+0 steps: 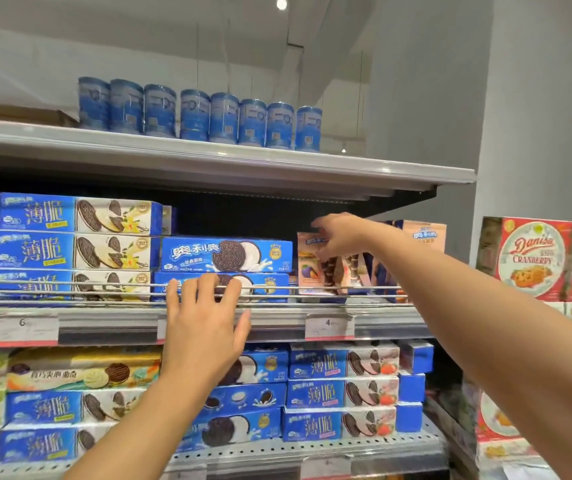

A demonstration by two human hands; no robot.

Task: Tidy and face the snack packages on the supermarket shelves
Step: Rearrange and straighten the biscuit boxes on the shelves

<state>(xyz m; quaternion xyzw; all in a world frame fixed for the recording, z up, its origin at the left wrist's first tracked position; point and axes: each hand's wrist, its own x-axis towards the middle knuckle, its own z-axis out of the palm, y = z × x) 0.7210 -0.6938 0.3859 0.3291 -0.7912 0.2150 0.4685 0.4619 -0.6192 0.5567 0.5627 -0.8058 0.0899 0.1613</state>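
Note:
On the middle shelf, two blue cookie boxes point(227, 253) lie stacked behind a wire rail point(104, 289). My left hand point(204, 327) reaches up with straight fingers resting over the rail, touching the lower blue box point(267, 287). To the right stand several pink upright cookie boxes point(308, 268). My right hand point(338, 237) grips the top of one of these pink boxes, fingers curled over its upper edge. A stack of blue thin-cookie boxes point(73, 247) sits to the left.
Blue tins point(194, 114) line the top shelf. The lower shelf holds more blue cookie boxes point(341, 393) and a yellow box point(83, 372). Red Danisa cookie tins point(534, 261) stand on the neighbouring unit at right. Price tags point(327, 327) run along the shelf edge.

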